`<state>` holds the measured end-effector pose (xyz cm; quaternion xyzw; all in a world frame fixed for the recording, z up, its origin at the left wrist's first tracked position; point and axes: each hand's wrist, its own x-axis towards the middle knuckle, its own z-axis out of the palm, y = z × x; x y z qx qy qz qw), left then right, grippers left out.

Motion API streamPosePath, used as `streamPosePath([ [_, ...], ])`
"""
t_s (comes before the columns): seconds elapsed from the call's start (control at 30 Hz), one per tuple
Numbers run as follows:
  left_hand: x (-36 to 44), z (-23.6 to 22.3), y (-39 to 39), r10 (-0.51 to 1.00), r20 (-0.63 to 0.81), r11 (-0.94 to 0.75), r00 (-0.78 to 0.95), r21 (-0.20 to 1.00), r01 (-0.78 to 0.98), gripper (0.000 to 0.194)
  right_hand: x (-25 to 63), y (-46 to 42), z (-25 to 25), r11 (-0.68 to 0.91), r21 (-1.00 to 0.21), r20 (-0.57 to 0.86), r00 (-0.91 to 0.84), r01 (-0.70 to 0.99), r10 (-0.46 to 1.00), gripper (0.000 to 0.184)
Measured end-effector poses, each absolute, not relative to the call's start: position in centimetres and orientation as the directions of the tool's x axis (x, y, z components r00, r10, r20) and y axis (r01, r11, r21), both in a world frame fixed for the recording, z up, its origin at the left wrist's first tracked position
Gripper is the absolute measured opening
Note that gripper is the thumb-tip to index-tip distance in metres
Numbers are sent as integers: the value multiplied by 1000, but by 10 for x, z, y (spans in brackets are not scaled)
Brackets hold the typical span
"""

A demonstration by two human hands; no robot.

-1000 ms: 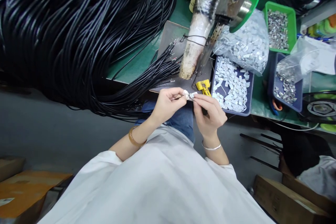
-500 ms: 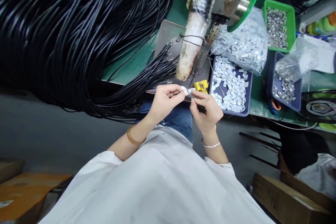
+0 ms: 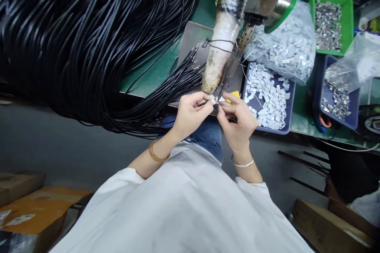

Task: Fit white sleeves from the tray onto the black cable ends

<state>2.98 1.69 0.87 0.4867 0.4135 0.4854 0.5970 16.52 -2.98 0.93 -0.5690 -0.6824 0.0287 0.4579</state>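
Green bench, left hand clamped on a small pale piece, right hand close beside, its grip unclear, hiding more of the yellow tool than before.

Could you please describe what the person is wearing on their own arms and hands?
Both arms come out of loose, plain white sleeves that end near the elbows. The left hand is ungloved, with an amber-brown bangle on the forearm. The right hand is ungloved too, with a thin silver-coloured bangle at the wrist. No ring can be made out at this size.
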Motion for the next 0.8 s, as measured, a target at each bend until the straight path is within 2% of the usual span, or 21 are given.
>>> streamPosePath([
  [0.3, 29, 14, 18, 978, 3, 41, 207, 977, -211, 11, 164, -31, 16, 384, -538, 621, 44, 750, 783, 13],
  [0.6, 27, 13, 20, 949, -128, 205, 289, 945, -254, 11, 168, -35, 14, 378, -635, 563, 69, 673, 824, 14],
  [0.8, 28, 14, 18, 959, -109, 174, 263, 956, -236, 10, 168, -32, 13, 387, -562, 594, 31, 731, 804, 13],
])
